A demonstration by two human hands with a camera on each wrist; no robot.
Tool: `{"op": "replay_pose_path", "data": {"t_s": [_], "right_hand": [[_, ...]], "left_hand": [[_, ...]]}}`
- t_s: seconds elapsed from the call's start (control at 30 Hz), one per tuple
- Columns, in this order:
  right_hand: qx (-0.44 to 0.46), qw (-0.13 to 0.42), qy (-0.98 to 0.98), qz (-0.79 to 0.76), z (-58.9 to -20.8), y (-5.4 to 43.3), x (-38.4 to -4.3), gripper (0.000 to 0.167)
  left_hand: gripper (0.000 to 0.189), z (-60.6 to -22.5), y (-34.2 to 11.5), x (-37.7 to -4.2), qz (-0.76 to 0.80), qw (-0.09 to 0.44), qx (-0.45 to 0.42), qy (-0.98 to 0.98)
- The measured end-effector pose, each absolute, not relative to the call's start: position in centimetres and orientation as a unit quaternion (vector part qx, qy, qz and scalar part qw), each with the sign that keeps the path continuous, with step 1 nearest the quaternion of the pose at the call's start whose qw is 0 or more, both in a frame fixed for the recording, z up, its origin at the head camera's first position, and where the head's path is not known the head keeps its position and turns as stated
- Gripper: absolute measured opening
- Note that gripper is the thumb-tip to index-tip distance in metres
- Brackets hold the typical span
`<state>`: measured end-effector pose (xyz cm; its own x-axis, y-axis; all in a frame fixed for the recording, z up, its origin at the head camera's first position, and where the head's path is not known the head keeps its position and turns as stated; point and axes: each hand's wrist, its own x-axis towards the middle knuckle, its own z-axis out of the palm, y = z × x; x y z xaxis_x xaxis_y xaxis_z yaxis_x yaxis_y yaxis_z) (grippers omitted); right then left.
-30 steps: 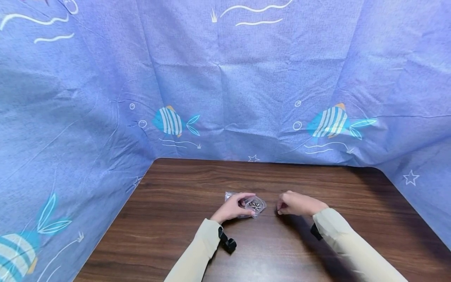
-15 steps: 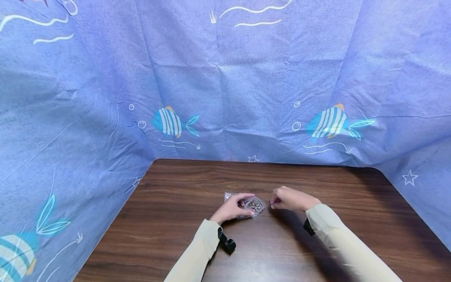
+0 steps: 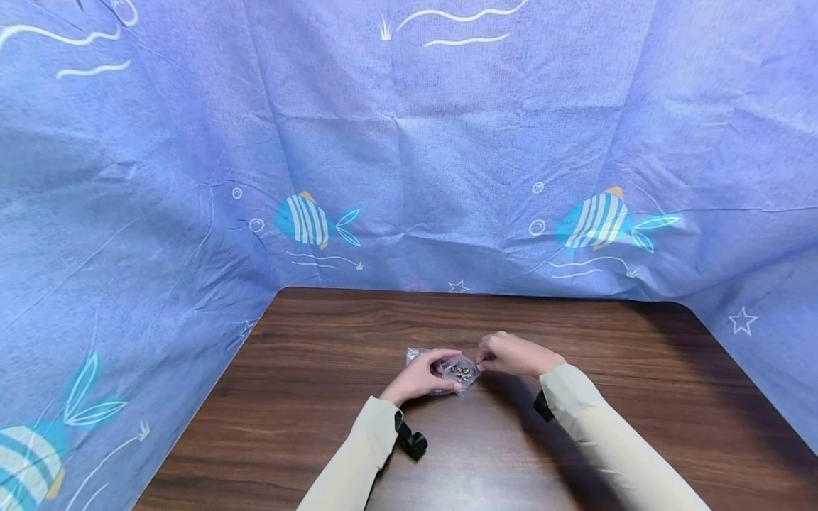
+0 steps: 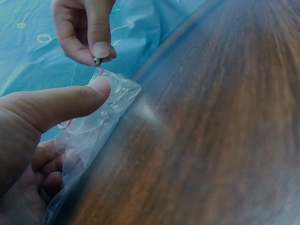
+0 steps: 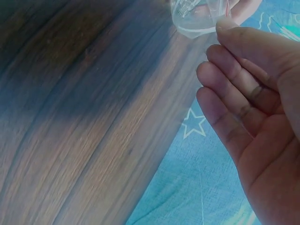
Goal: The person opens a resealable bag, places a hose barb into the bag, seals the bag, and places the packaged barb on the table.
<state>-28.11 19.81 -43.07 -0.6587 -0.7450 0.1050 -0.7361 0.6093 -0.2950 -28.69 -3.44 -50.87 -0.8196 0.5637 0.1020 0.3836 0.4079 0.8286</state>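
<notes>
My left hand [image 3: 418, 380] is nearest to me, and it holds the small clear plastic zip bag [image 4: 96, 136] down on the dark brown wooden table [image 3: 358, 333]. My thumb lies flat on top of the bag by its open edge, and my other left fingers are curled under it, so the bag is pinched between them. Just past my left thumb tip is my right hand [image 3: 511, 355]. Its thumb and first finger are pressed together and pinch one tiny round silver metal bead [image 4: 96, 61], right above the mouth of the bag; the other right fingers are loosely bent and hold nothing. More little silver bits sit inside the bag, under my left fingers. To do this well, I think I should keep my left thumb still so the mouth stays open, and bring the bead low, right into the gap beside my thumb tip, before I let my right fingers part. If I let go too high, I think the bead could bounce off the slippery plastic and roll away on the table. Far behind both hands hangs the blue cloth with striped fish [image 3: 447, 156].
</notes>
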Motion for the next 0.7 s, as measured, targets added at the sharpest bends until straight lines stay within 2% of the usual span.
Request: {"op": "replay_pose_path", "data": {"t_s": [0.7], "right_hand": [[-0.405, 0.029, 0.899, -0.165, -43.5, 18.1, -28.7, 0.005]], "left_hand": [[0.059, -50.6, -3.4, -28.6, 0.469, 0.101, 0.285, 0.829]]}}
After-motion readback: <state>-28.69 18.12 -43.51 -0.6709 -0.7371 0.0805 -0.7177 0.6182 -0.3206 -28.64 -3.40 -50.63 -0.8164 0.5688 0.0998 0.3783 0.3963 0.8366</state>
